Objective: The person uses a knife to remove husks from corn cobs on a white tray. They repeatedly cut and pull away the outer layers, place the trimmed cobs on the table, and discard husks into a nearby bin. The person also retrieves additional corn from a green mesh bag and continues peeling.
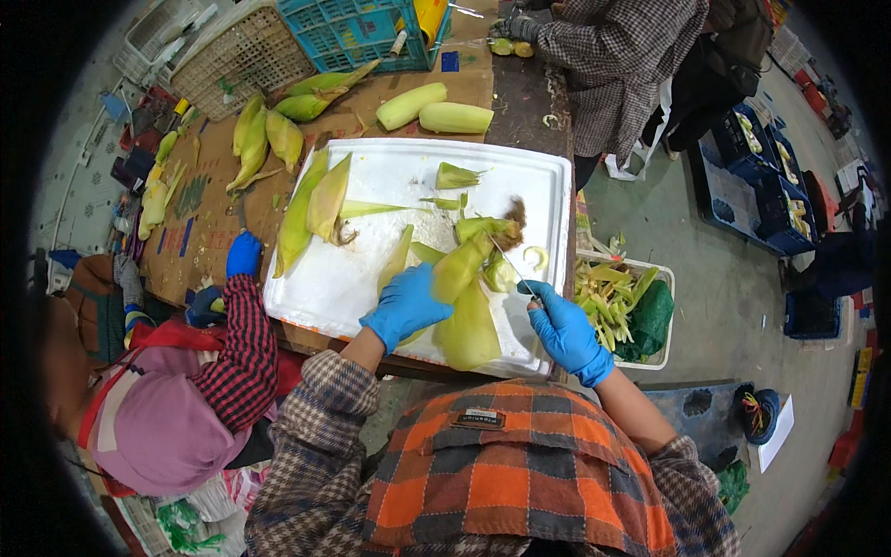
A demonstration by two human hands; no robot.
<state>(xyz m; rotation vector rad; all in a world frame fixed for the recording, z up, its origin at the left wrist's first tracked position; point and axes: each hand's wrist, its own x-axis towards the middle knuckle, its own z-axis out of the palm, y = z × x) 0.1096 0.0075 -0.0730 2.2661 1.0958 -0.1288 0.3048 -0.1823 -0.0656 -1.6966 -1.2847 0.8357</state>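
Blue gloves cover both hands. My left hand point(408, 304) grips an ear of corn in its husk point(463, 268) over a white foam tray point(369, 148). My right hand point(565, 327) is closed around the handle of a knife point(511, 264), its thin blade reaching to the silk end of the ear. Brown corn silk point(514, 223) hangs at that end. Peeled husk leaves point(470, 331) spread below the ear. Beside the knife lie a pale cut piece point(499, 273) and a curled peel point(535, 257). Two ears in husk point(301, 216) rest at the tray's left.
Behind the tray lie two trimmed ears point(456, 118) and several husked ears point(254, 143). Farther back stand a beige crate point(243, 59) and a blue crate point(355, 35). A white bin point(665, 313) of husks sits at the right. Co-workers are at the left point(167, 418) and far side point(612, 63).
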